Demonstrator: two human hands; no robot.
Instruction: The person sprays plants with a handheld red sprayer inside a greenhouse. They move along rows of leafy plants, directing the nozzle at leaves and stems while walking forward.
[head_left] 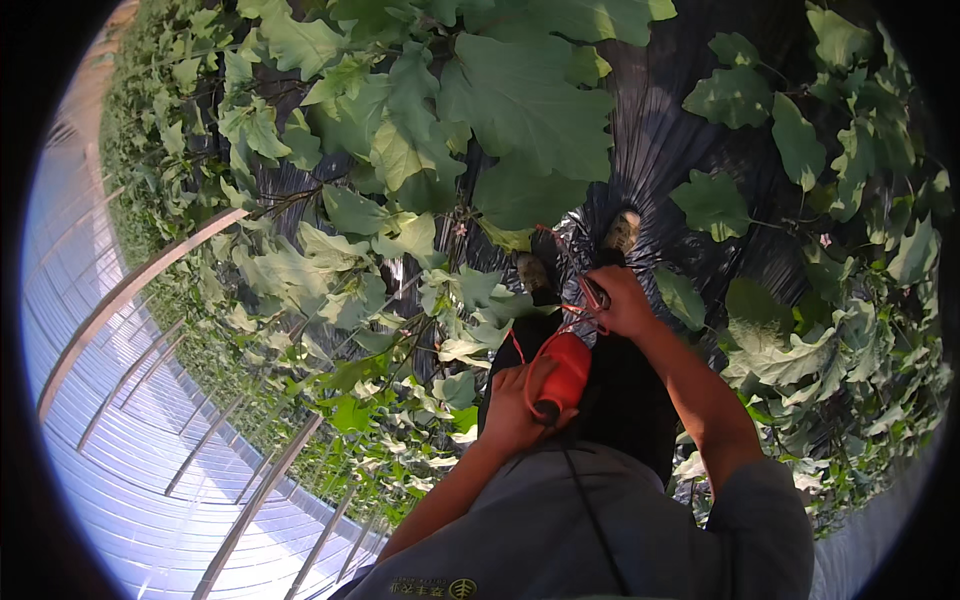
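My left hand (pixel 515 408) is closed around a smooth red cone-shaped spool (pixel 568 368), which has a dark tip pointing back toward my body. Loose red twine (pixel 578 325) loops over the spool and runs up to my right hand. My right hand (pixel 622 303), just beyond and to the right of the spool, has its fingers bent around the twine. A small dark metallic thing (pixel 594 293) shows at those fingers, too small to name. Past my hands a strand of twine trails forward between my shoes, beside large green leaves (pixel 530 110).
Leafy eggplant-like plants crowd both sides, with stems (pixel 430 330) close to my left arm and leaves (pixel 765 330) near my right arm. Black plastic film (pixel 655 110) covers the ground around my shoes (pixel 622 230). Curved poles (pixel 125 290) and pale sheeting (pixel 150 480) stand at left.
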